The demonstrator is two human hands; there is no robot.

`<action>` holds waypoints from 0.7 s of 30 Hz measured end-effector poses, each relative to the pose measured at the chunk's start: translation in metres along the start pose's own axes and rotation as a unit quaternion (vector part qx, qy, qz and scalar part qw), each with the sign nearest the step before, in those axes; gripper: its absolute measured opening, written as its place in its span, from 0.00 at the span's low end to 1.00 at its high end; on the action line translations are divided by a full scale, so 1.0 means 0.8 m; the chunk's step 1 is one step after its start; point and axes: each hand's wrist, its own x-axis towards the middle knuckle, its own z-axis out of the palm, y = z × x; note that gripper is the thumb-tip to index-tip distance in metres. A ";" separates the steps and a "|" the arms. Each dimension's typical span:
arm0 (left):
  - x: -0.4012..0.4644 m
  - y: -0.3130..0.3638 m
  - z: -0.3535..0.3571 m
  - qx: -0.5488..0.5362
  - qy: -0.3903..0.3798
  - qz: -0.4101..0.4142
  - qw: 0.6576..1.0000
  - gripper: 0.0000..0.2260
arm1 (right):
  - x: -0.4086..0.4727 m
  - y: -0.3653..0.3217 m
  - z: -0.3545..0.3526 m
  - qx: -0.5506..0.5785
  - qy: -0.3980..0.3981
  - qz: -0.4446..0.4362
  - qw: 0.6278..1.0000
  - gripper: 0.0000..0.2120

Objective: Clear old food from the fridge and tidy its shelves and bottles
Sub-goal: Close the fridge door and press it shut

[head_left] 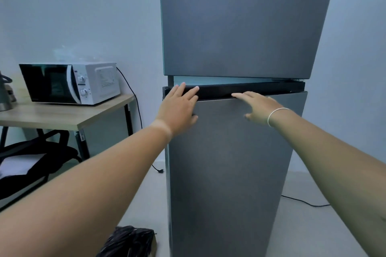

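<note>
A tall grey two-door fridge [240, 27] stands straight ahead. Its lower door [229, 162] sits slightly ajar on the left, and a pale strip of the interior shows above the door's black top edge [261, 89]. My left hand [179, 110] lies flat on the upper left corner of that door, fingers spread over the black edge. My right hand [259, 108], with a white band on its wrist, rests on the door's face further right, with its fingertips at the black edge. Neither hand holds anything. The shelves and bottles inside are hidden.
A white microwave [71, 82] sits on a wooden table [62, 117] to the left, its cord hanging down the wall. A black chair [31, 152] stands under the table. A black plastic bag [129, 242] lies on the floor by the fridge's left foot. A cable [305, 202] runs along the floor on the right.
</note>
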 end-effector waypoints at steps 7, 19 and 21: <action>0.046 -0.031 0.036 0.012 -0.036 -0.014 0.999 0.28 | 0.055 0.067 0.026 -0.036 0.031 0.063 0.997 0.34; 0.110 -0.047 0.113 -0.072 -0.029 -0.090 0.993 0.31 | 0.112 0.071 0.088 -0.012 0.192 0.088 0.977 0.33; 0.114 -0.049 0.117 -0.066 -0.030 -0.087 0.994 0.32 | 0.113 0.070 0.089 -0.011 0.195 0.092 0.976 0.33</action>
